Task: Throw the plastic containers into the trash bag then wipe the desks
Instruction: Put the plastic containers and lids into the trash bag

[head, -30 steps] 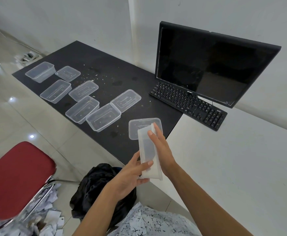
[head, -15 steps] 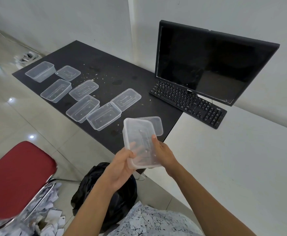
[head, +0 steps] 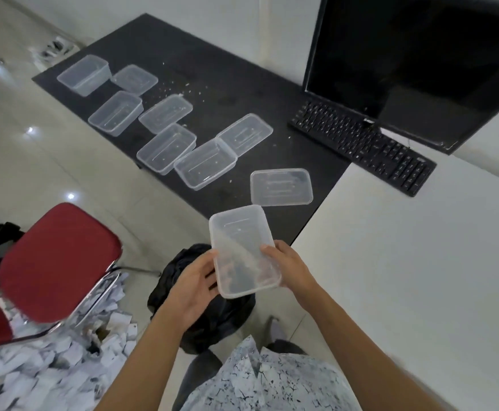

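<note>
Black desk (head: 212, 69) butts the white desk (head: 405, 277) along one straight edge. Between its near corner and the red chair (head: 58, 262), open floor (head: 49, 161) holds the trash bag (head: 221, 318). Above the bag is a clear container (head: 242, 250), with the left hand (head: 195, 286) and right hand (head: 292, 265) gripping its long rims, fingers curled.

The plastic container (head: 244, 250), held edge-on a second ago, now has its open side turned up. The left hand (head: 193, 287) and right hand (head: 291, 266) have drawn it back from the black desk (head: 212, 69), clear of the loose lid (head: 281, 186), and it now sits over the trash bag (head: 168, 277).
</note>
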